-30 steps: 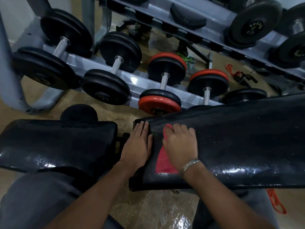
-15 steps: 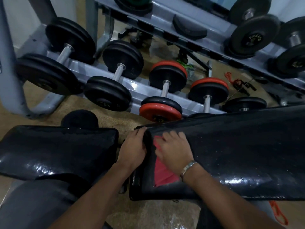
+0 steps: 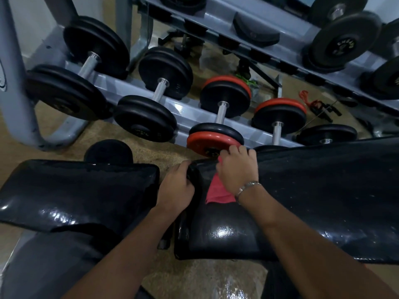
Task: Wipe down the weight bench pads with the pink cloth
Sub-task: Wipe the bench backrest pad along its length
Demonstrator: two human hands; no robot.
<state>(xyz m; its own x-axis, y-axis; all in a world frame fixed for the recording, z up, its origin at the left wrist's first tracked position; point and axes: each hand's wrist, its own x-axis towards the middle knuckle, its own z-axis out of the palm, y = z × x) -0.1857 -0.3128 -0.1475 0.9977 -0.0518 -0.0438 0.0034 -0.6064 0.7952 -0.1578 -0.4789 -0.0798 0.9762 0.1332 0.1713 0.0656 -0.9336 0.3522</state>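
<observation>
Two hands on the near-left end of the long back pad [image 3: 313, 201]. Right hand [image 3: 237, 169] palm-down with fingers curled over the far edge, pressing the pink cloth [image 3: 218, 190] flat against the pad surface; cloth mostly trapped beneath palm and wrist, one red-pink flap showing toward the near side. Left hand [image 3: 176, 186] closed around the rounded end corner of the same pad, apparently steadying it; thumb hidden, so exact grip uncertain. Long axis of pad running away to the right, well beyond the cloth. Unwiped length therefore lying rightward of the right hand, the nearer one for that stroke. Separate seat pad [image 3: 75, 195] to the left, across a narrow gap, nearer the left hand. Dumbbell rack [image 3: 187, 113] just behind.
</observation>
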